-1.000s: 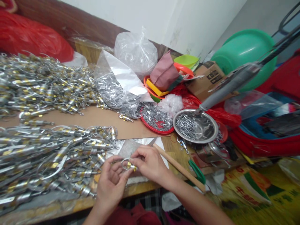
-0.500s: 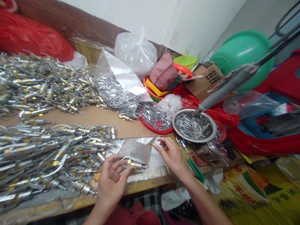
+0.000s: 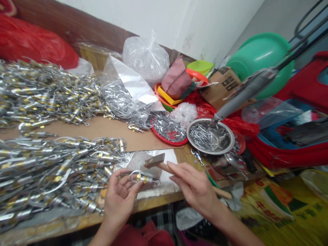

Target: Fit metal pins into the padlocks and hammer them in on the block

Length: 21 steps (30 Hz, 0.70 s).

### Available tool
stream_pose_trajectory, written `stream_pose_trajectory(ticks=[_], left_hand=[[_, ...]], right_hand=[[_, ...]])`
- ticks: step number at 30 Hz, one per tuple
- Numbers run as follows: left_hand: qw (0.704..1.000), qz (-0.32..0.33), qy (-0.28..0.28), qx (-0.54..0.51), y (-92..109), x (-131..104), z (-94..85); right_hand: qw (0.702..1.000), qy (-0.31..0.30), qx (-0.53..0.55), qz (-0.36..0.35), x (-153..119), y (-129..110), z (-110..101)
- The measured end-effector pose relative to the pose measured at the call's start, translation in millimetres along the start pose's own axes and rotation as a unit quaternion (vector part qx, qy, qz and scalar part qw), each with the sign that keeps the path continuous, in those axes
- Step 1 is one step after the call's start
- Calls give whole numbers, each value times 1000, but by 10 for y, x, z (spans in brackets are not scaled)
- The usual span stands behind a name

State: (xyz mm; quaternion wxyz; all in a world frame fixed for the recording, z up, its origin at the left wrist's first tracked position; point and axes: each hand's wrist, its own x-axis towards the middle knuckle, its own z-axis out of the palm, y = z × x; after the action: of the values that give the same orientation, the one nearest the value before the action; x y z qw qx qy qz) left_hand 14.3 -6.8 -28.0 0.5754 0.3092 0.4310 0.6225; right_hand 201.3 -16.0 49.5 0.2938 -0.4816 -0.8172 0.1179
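My left hand (image 3: 122,191) pinches a silver and brass-coloured metal fitting (image 3: 145,178) between thumb and fingers. A pale curved strap arches over the fitting's near end, and a small eye sticks out at its right. Beneath it is a flat grey metal block (image 3: 137,160) on white paper, partly covered. My right hand (image 3: 196,182) is wrapped round the wooden handle of a hammer (image 3: 155,160). The hammer's head hangs just above the block, beyond the fitting and apart from it. To the left lie many similar fittings (image 3: 64,167) in a spread pile.
A second heap of fittings (image 3: 51,92) covers the back left. Behind the block stand a bag of small metal pieces (image 3: 118,97), a red tray (image 3: 170,142) and a steel bowl (image 3: 232,143) of pins. A grey metal arm (image 3: 246,94) slants over the bowl.
My right hand has taken up the hammer and raised it, with the head turned over the block. My left hand keeps the fitting in nearly the same place.
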Motion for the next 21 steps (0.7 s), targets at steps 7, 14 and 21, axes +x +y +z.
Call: stream_pose_trajectory(ticks=[7, 14, 21], left_hand=[[1000, -3, -9, 2, 11, -1, 5], [1000, -26, -6, 7, 30, 9, 3], [999, -39, 2, 9, 30, 13, 8]], right_hand=[[993, -59, -98, -21, -31, -76, 148], [995, -41, -86, 18, -171, 9, 203], [998, 42, -55, -7, -126, -19, 180]])
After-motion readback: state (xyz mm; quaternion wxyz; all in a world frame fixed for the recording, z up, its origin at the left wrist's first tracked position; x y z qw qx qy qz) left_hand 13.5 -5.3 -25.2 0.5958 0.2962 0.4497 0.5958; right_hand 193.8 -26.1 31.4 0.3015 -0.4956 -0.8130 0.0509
